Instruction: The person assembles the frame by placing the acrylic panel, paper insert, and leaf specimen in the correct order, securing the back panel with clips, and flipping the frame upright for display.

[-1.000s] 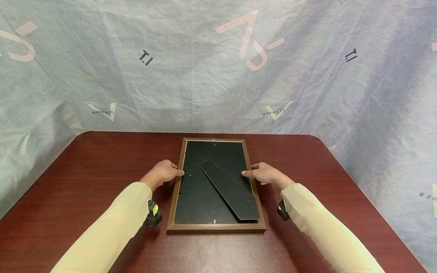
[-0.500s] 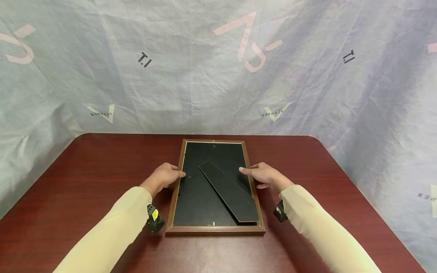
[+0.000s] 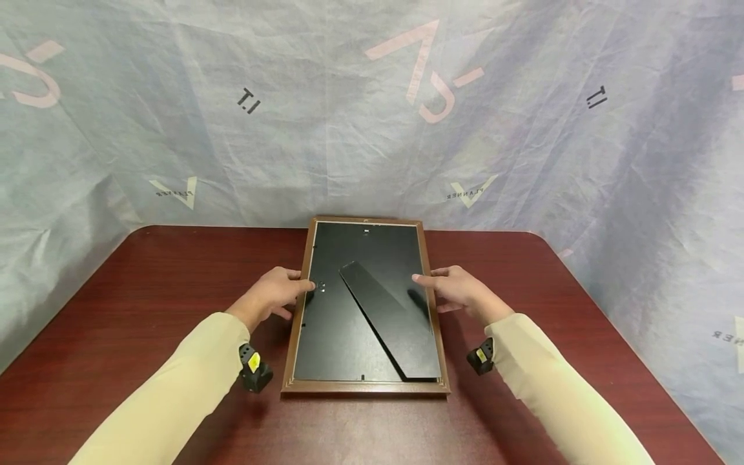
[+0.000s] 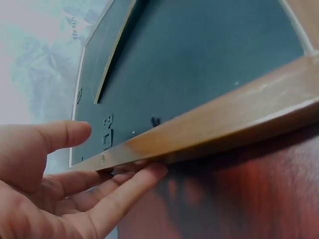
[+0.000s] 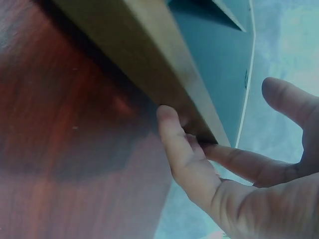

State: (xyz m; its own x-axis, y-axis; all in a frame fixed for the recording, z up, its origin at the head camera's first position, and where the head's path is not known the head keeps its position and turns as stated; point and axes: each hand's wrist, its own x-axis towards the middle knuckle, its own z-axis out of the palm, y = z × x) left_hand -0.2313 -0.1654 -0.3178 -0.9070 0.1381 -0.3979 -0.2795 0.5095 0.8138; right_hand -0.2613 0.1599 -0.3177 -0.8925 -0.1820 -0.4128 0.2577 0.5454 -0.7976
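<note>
A picture frame (image 3: 296, 323) with a brown border lies back side up, its far end raised off the table. On its black backing board (image 3: 331, 336) a black easel stand (image 3: 389, 316) slants from the middle to the near right corner. My left hand (image 3: 275, 292) holds the left edge, thumb over the border and fingers (image 4: 127, 191) under it. At the right edge, my right hand (image 3: 459, 290) holds the frame from below; its fingers (image 5: 172, 134) reach under the border. The right thumb (image 5: 286, 99) stands over the backing side.
The dark red wooden table (image 3: 174, 278) extends around the frame. Behind and beside it hangs a pale grey printed sheet (image 3: 325, 129). Black camera mounts (image 3: 254, 368) are strapped at both wrists, below cream sleeves.
The far end of the picture frame has risen while its near edge stays almost in place. Both hands have moved slightly up and away with its sides.
</note>
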